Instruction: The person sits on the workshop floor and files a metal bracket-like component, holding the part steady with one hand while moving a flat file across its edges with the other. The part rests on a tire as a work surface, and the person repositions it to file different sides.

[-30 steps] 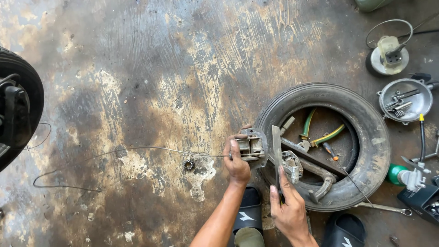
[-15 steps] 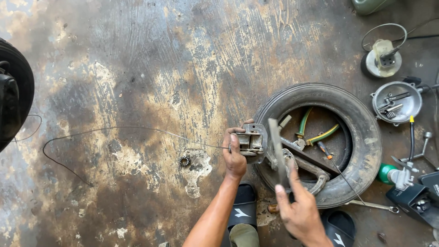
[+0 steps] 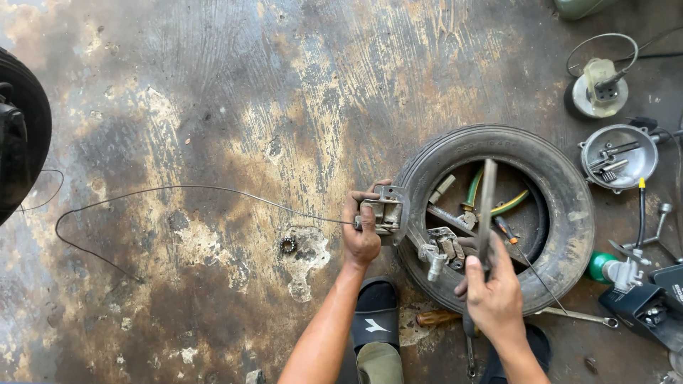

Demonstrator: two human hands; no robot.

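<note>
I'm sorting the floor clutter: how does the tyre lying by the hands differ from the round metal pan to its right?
The tyre is black rubber and much wider; the metal pan is shiny grey and small. The tyre's open middle shows the floor, with green hose and metal parts in it; the pan has a solid bottom and holds a few small tools. The right hand is over the tyre's rim; no hand is near the pan. Both are round, lie flat and hold loose parts.

A small gear (image 3: 288, 245) lies on stained concrete; a round metal bowl (image 3: 617, 158) holds tools.
</note>
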